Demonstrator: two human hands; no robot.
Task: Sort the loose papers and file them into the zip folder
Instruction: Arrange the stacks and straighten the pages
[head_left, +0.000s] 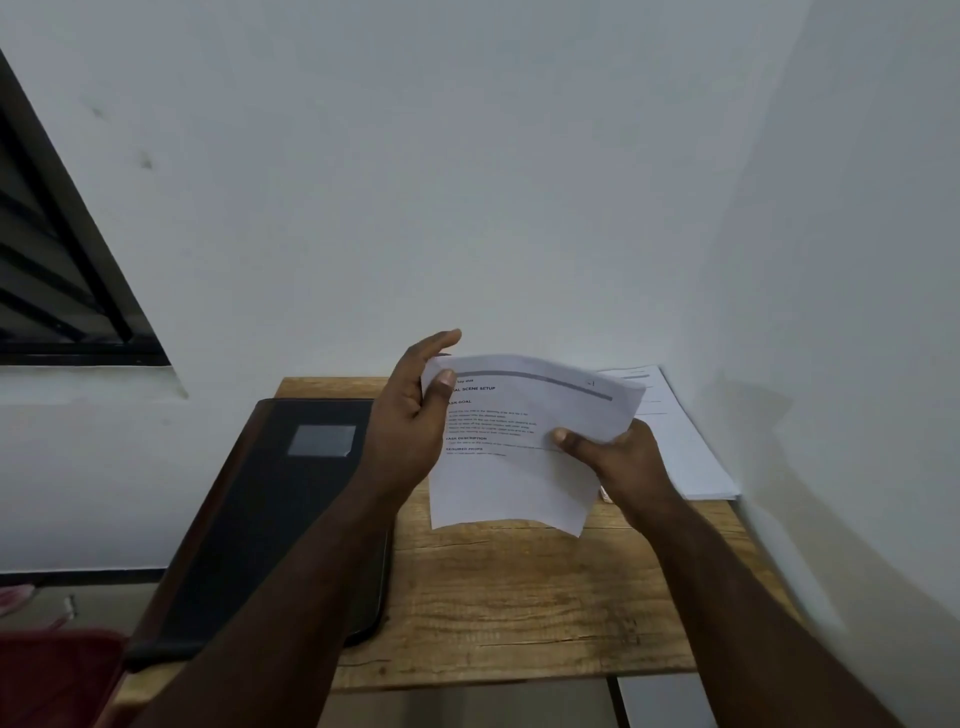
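The left hand (410, 415) pinches the printed sheet (519, 441) at its top corner, the right hand (618, 452) its right edge — bowed white paper above the grainy wooden worktop (519, 597). Black zip folder (280, 509) left; paper stack (685, 447) right.

A wooden table (519, 597) bears a black zip folder (270, 519) and stacked papers (685, 447).

The held sheet's (519, 441) small print is too blurred to read. It hides part of the far-right paper stack (685, 441); the left forearm (311, 545) covers the black zip folder's (270, 509) right edge.
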